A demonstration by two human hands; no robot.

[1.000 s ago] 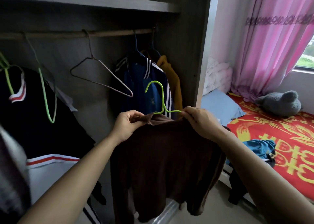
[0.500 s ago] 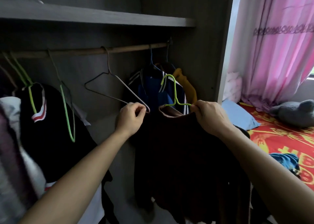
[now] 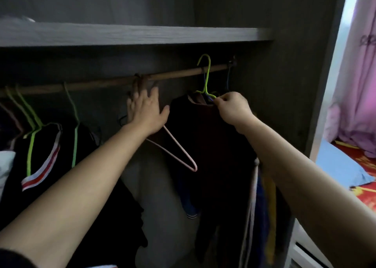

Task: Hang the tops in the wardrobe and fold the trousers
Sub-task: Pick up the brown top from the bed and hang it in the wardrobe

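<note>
The brown top (image 3: 205,137) hangs on its green hanger (image 3: 207,78), whose hook arches over the wardrobe rod (image 3: 173,75) near its right end. The right hand (image 3: 234,110) has its fingers pinched on the hanger by the collar. The left hand (image 3: 145,109) has its fingers spread against the empty pink hanger (image 3: 179,152). Best to hold that one aside, seat the hook fully, then release gently so the top doesn't slip.

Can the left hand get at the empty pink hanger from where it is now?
Probably yes. The left hand is open at the neck of the pink hanger, just below the rod, with nothing between them. The right hand pinches the green hanger bearing the brown top, off to the side.
</note>
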